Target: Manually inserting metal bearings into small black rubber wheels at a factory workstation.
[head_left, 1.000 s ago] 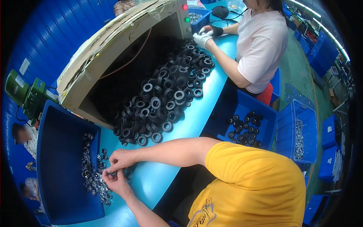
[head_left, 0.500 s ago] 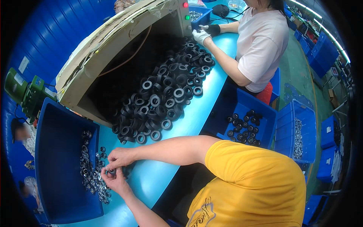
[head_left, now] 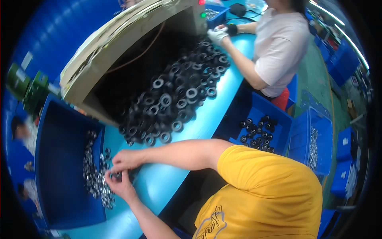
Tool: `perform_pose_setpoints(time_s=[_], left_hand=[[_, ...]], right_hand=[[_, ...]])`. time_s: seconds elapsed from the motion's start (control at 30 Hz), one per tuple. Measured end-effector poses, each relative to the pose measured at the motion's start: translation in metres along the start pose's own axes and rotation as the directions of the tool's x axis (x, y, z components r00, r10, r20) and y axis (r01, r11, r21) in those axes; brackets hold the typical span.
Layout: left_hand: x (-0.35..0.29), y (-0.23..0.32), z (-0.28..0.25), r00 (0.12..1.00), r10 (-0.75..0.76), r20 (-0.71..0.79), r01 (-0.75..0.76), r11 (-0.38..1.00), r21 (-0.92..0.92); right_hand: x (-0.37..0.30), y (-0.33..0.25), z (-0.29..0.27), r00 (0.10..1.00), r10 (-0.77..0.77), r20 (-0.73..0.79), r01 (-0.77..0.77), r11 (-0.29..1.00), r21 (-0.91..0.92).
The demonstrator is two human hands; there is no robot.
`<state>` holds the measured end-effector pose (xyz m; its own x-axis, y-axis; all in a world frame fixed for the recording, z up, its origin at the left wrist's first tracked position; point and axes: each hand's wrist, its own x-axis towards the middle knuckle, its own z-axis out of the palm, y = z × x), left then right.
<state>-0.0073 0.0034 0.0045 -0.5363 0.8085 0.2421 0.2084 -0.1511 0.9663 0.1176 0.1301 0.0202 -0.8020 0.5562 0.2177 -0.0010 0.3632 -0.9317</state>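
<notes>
Over the small shiny metal parts (head_left: 95, 175), my left hand (head_left: 122, 186) pinches a small dark ring-shaped part (head_left: 116, 175) between thumb and fingers. Above it, my right hand (head_left: 126, 160) has its fingers bent down close to the same part. Whether those fingertips grip anything is hidden. The metal parts lie heaped at the mouth of a large blue bin (head_left: 67, 179) and spill onto the light-blue tabletop (head_left: 163, 183). A few dark-rimmed parts sit beside my right fingers.
A big heap of black rings (head_left: 165, 99) spreads out from a box-like housing (head_left: 91, 59). Across the table, a co-worker (head_left: 280, 47) handles something in one white-gloved and one dark-gloved hand. Blue bins (head_left: 278, 107) with dark wheel-like parts stand at the right.
The whole view has shifted slightly and blurred. My right fingers have lifted a little off the dark part, which stays in my left hand. The co-worker's hands have drawn together.
</notes>
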Motion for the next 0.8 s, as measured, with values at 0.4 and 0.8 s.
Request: perform_pose_setpoints(time_s=[0.4,0.8], left_hand=[[-0.014,0.039,0.014,0.996,0.054,0.066,-0.043,0.985,-0.165],[-0.01,0.03,0.013,0.998,0.007,0.062,0.004,0.985,-0.175]], right_hand=[[-0.01,-0.017,-0.001,0.988,0.154,-0.012,-0.143,0.942,0.304],[-0.009,-0.02,-0.005,0.988,0.146,-0.055,-0.138,0.982,0.132]])
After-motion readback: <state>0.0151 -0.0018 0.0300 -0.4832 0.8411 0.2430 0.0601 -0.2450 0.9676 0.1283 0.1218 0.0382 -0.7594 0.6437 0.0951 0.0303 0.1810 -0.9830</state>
